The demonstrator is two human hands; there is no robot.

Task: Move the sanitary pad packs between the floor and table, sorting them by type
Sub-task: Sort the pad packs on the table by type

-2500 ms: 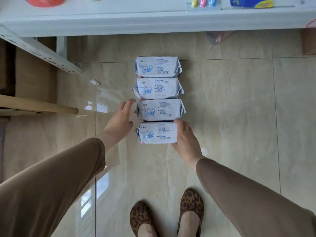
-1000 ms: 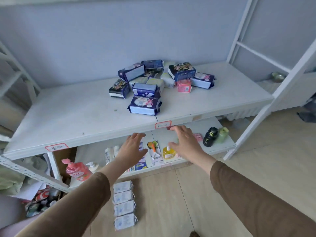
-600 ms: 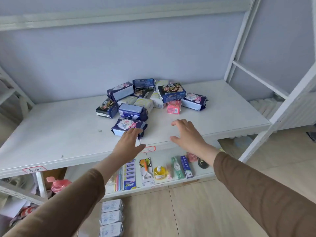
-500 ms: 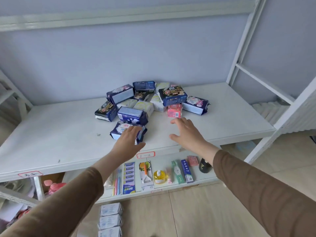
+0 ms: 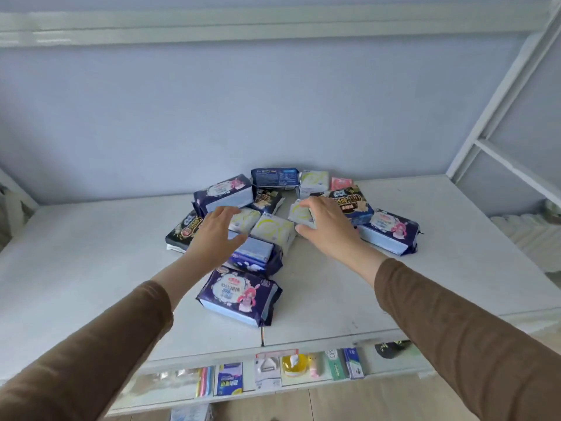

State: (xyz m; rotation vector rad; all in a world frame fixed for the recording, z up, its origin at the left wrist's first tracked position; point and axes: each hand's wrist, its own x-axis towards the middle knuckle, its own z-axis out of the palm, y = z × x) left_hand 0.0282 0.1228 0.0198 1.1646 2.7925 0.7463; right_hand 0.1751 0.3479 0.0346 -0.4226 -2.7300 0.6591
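A heap of sanitary pad packs lies mid-table on the white table. It holds dark purple packs, black packs, a blue pack, a small pink one and several pale yellow-white packs. My right hand grips one pale yellow-white pack, fingers over its top and thumb at its near side. My left hand hovers with spread fingers just over another pale pack, holding nothing.
A lower shelf under the table edge carries small goods such as toothbrushes and a yellow bottle. A white rack upright slants up at the right. A white pack shows on the floor below.
I rose from the row of white packs on the floor and faced the table. Both hands moved forward over the heap; the right hand has closed round a pale pack.
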